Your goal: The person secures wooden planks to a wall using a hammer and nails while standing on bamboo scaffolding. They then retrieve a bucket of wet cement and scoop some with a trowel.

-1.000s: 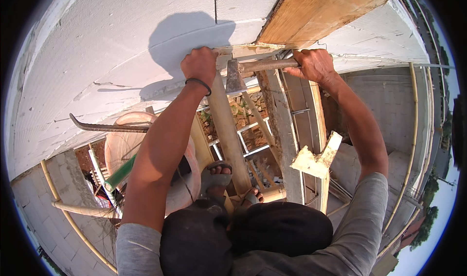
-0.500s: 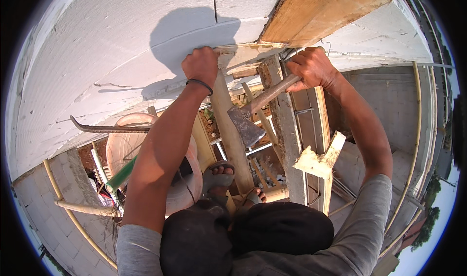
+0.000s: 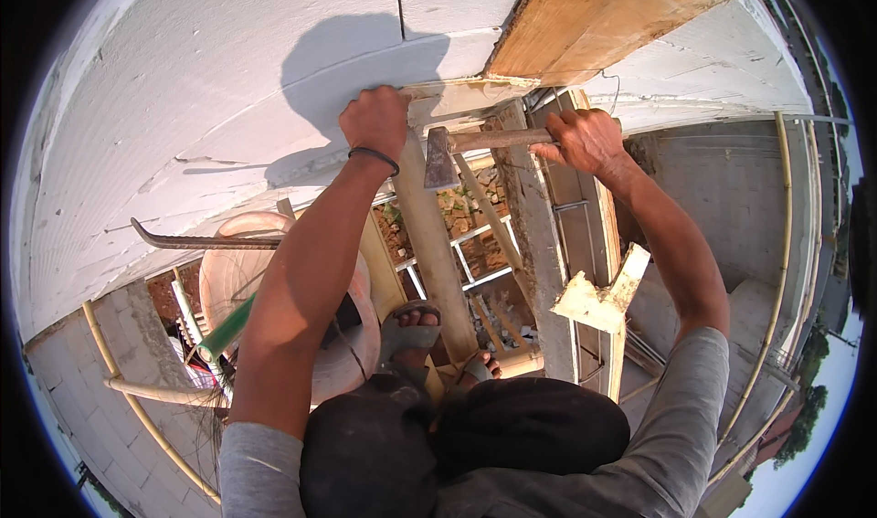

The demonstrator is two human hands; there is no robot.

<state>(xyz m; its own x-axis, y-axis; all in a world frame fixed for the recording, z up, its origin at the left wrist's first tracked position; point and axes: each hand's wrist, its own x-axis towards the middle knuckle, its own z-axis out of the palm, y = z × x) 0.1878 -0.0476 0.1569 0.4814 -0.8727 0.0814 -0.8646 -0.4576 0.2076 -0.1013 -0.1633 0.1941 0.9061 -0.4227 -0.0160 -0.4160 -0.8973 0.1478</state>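
My right hand (image 3: 587,142) is closed round the wooden handle of a hatchet (image 3: 440,162). The metal head hangs at the handle's left end, blade downward, above a long round pole. At the foot of the white wall, my left hand (image 3: 375,121) makes a closed grip at the left end of a pale wooden strip (image 3: 470,91). Its fingertips are hidden behind the hand. The hatchet head stays apart from the strip, just below and right of my left hand. Against the wall rises a wide brown board (image 3: 603,25), meeting the strip's right part.
Below are wooden beams (image 3: 534,244) and a round pole (image 3: 436,262), with gaps down to rubble. A pinkish round tub (image 3: 239,267) holding a green tube (image 3: 228,329) stands left, under a bent steel bar (image 3: 201,241). A jagged wood piece (image 3: 598,301) lies right; bamboo poles (image 3: 787,207) stand beyond.
My right hand has moved slightly down, and the hatchet head has swung up and left, its handle now nearly level. My left hand has hardly moved.
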